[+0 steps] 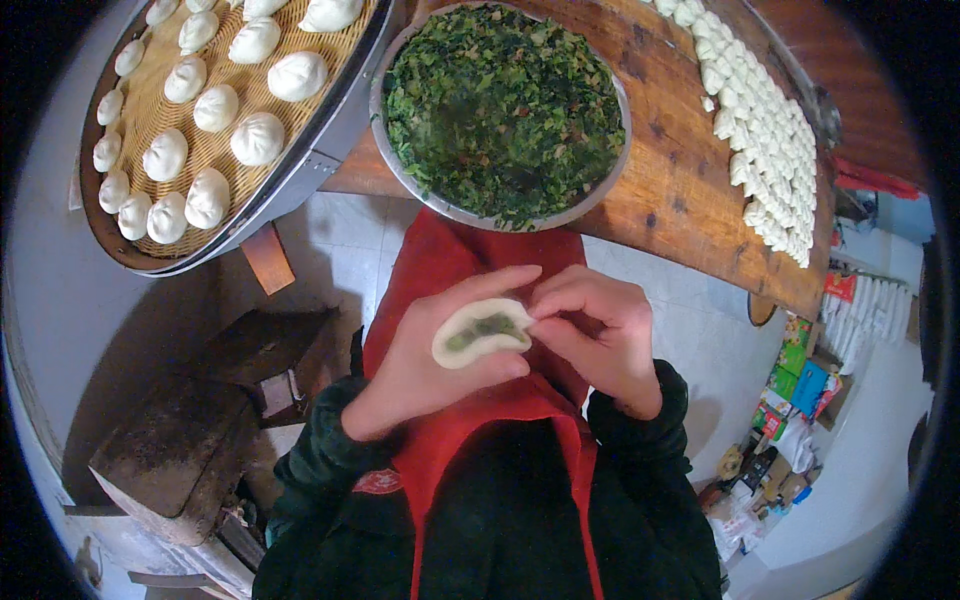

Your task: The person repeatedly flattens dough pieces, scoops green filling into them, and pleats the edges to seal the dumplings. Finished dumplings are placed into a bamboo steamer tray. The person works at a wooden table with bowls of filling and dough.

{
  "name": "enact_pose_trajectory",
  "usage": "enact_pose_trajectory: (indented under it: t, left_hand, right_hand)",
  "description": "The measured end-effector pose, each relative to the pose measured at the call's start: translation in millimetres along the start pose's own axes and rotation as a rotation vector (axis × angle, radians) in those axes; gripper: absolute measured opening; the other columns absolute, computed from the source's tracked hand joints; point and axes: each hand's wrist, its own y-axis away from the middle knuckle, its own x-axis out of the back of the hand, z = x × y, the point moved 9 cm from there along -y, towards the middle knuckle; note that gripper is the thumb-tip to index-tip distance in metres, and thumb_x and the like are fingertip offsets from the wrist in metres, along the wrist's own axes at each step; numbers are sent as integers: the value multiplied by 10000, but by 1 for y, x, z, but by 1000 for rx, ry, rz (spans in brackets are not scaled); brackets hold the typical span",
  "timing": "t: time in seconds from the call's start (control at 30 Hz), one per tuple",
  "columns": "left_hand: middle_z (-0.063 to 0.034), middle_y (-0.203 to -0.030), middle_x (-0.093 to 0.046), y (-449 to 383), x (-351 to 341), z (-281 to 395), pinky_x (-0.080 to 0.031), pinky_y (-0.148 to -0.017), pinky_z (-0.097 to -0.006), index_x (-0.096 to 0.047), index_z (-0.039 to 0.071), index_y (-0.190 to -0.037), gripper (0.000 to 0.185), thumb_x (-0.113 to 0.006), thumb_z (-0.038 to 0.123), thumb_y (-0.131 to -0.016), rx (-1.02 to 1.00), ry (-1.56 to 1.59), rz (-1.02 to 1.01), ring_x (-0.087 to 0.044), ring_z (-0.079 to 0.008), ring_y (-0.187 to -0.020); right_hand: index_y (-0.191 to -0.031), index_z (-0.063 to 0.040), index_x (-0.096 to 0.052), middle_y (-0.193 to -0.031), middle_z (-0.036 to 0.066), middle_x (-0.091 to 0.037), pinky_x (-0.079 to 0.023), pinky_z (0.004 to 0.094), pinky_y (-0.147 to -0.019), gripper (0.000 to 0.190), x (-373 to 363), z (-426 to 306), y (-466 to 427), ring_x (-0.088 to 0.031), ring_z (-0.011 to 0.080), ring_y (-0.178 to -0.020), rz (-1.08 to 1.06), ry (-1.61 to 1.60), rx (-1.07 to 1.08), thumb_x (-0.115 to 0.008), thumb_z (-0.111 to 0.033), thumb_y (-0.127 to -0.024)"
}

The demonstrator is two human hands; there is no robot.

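Observation:
My left hand cradles a round dough wrapper with chopped green filling on it, in front of my red apron. At the wrapper's right edge, my right hand pinches the dough between thumb and fingers, where it is drawn together; the rest lies open. Beyond my hands, a large metal bowl heaped with chopped leafy green filling stands at the table's near edge. Pleated white buns sit spaced apart on a woven steamer mat at the upper left. Many small dough pieces lie in rows at the upper right.
The wooden table runs across the top and right, its near edge just past my lap. The deep metal rim of the steamer stands left of the bowl. Dark boxy objects are at lower left; packages and bags line the right wall.

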Motion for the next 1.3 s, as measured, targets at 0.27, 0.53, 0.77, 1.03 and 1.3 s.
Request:
enact_pose_trajectory:
  t: [0.27, 0.53, 0.77, 1.03, 1.3]
  left_hand:
    - [-20, -1183, -692, -7, -4, 7, -510, -924, -278, -489, 52, -1508, 867, -917, 206, -770, -28, -111, -62, -630, -101, -1038]
    - [-118, -1192, -702, -13, -2, 12, -535, -928, -329, -561, 83, -1433, 726, -849, 99, -766, -84, -465, -33, -684, -196, -1065]
    - [-112, -1092, -703, -15, 2, 8, -559, -864, -361, -654, 54, -1185, 482, -833, 90, -739, -101, -541, 10, -704, -261, -1006]
    - [-125, -953, -664, -16, 0, 24, -548, -729, -410, -665, 71, -1066, 376, -831, 110, -731, -236, -679, 67, -674, -355, -878]
    - [-117, -960, -689, -17, -1, 27, -563, -720, -409, -676, 86, -1028, 353, -839, 149, -721, -341, -682, 83, -686, -350, -884]
  right_hand:
    - [-951, -71, -727, -940, 97, -735, -575, 350, -729, 188, 0, -7, 8, -719, 274, -816, 53, 142, 34, -800, -41, -780]
    - [-970, -66, -710, -904, 95, -721, -554, 316, -684, 192, -3, -12, 4, -704, 242, -781, -52, 212, 139, -781, -34, -795]
    - [-991, -81, -709, -925, 88, -723, -558, 323, -687, 206, -8, -11, 6, -707, 259, -797, -59, 272, 110, -788, -57, -803]
    - [-972, -81, -711, -899, 100, -717, -556, 327, -666, 201, -11, -14, 2, -703, 265, -771, -52, 363, 101, -795, -57, -791]
    - [-976, -77, -718, -870, 87, -717, -560, 327, -653, 225, -17, -29, 4, -704, 275, -763, -61, 458, 216, -805, -50, -771]
